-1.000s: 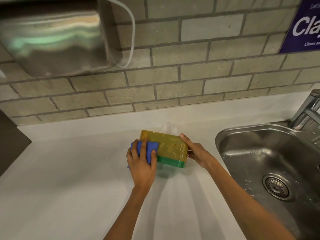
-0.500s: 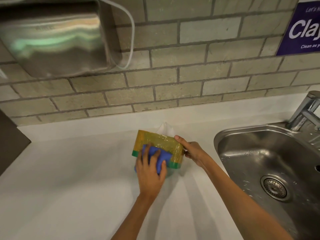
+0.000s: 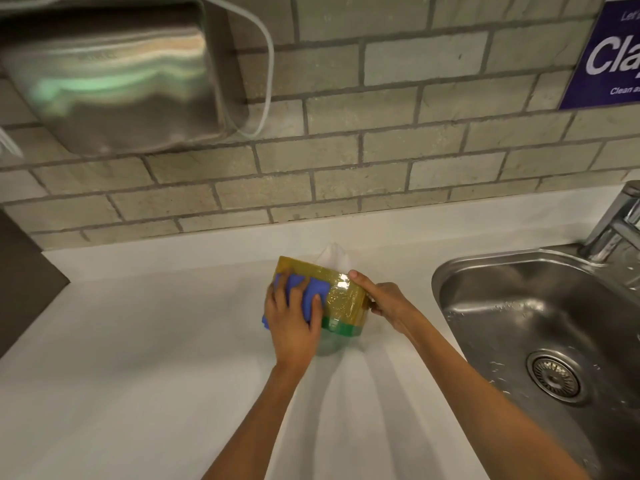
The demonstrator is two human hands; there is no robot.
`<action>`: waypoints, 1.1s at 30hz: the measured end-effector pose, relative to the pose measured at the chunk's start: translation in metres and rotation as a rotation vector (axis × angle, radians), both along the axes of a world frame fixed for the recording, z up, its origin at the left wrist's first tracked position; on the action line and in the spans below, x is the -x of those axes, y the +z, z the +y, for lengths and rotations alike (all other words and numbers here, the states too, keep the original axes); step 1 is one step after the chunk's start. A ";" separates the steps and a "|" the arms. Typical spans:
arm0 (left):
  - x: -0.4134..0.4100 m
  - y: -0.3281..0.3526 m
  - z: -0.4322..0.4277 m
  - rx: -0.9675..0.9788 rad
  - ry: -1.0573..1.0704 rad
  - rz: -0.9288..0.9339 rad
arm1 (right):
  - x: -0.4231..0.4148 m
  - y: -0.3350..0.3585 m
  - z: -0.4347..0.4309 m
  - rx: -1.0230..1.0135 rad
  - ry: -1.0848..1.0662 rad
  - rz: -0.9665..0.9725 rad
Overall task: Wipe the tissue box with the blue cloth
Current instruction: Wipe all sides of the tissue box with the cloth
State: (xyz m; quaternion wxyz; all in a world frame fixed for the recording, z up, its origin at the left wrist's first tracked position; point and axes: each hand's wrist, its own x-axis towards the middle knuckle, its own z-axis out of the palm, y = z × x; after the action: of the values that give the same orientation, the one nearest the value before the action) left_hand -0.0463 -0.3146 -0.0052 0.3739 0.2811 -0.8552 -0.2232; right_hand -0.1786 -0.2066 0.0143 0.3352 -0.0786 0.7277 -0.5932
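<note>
"cla" and "clean" on purple wall sign (image 3: 609, 57)

Left hand (image 3: 292, 322) covers most of the blue cloth (image 3: 313, 287), only bits poke out btwn the fingers and below the palm, and the tissue box (image 3: 346, 301) face under it is hidden too. Right hand (image 3: 384, 299) blocks the box's sink-side end. Box print is too blurry/glary to read thru the plastic wrap. Purple sign (image 3: 609, 53) above the sink (image 3: 540, 327) is cut off by the right edge, just "Cla" readable. Faucet (image 3: 616, 223) is cropped there too, sink bowl runs out of frame. Metal dispenser (image 3: 110, 81) is clipped top-left.
</note>
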 end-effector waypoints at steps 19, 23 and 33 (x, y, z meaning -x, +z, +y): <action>0.023 0.009 0.017 -0.162 0.168 0.032 | -0.006 -0.004 -0.002 0.017 -0.063 0.021; 0.008 -0.006 0.052 0.012 -0.006 0.015 | -0.015 -0.004 -0.003 0.049 -0.092 0.049; 0.000 0.007 0.022 -0.638 0.127 0.375 | -0.063 -0.001 -0.013 0.221 -0.087 0.231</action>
State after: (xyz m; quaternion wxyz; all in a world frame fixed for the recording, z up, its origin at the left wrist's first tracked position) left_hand -0.0463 -0.2921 0.0013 0.4309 0.3902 -0.6401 -0.5023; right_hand -0.1154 -0.2192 0.0134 0.2126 -0.1512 0.6944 -0.6706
